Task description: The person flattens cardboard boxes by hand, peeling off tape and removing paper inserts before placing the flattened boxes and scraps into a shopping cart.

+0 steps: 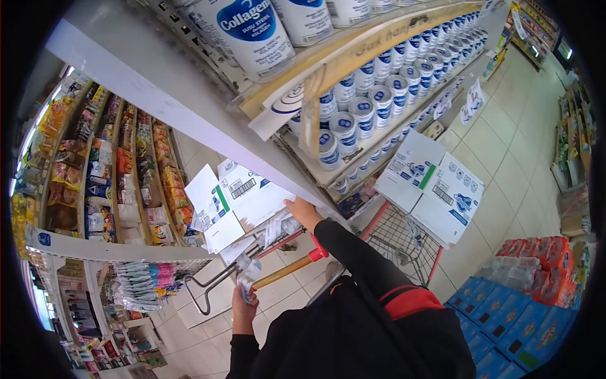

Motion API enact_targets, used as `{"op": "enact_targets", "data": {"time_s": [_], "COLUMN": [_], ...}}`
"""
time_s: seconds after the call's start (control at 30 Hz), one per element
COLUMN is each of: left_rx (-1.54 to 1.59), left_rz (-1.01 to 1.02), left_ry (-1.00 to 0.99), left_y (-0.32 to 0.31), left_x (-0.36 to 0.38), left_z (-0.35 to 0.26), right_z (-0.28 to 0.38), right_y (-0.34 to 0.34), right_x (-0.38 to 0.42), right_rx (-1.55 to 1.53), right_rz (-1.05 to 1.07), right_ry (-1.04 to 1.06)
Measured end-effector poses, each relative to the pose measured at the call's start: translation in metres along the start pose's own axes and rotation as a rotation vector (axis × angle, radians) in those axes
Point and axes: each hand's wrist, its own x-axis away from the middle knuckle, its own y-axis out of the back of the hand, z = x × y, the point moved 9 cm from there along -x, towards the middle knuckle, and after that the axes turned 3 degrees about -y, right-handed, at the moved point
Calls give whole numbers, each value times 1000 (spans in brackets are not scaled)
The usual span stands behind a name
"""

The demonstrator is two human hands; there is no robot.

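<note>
- Left hand (pixel 243 308): grip closed around a crumpled wrapper (pixel 249 275), just beside the cart handle (pixel 287 268).
- Right hand (pixel 303 211): fingers flat against the opened carton (pixel 251 192) in the cart; nothing clasped.
- Advice: steady the carton's flap before lifting; shelf cans (pixel 344 126) stand close above.

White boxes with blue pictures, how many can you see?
4: two white boxes by the right hand, near the left hand, and two on the red cart. More may be hidden.
</note>
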Motion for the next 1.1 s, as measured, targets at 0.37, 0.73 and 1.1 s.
{"op": "enact_targets", "data": {"time_s": [0.37, 0.73, 1.1], "left_rx": [-101, -1081, -1968], "left_rz": [424, 1383, 1384], "left_ry": [-53, -408, -412], "left_y": [-67, -271, -379], "left_x": [51, 231, 144], "left_z": [-25, -26, 211], "right_z": [92, 214, 94], "right_y": [-8, 221, 424], "right_x": [40, 201, 403], "right_rx": [-656, -525, -546], "right_rz": [416, 16, -795], "right_ry": [75, 699, 680]}}
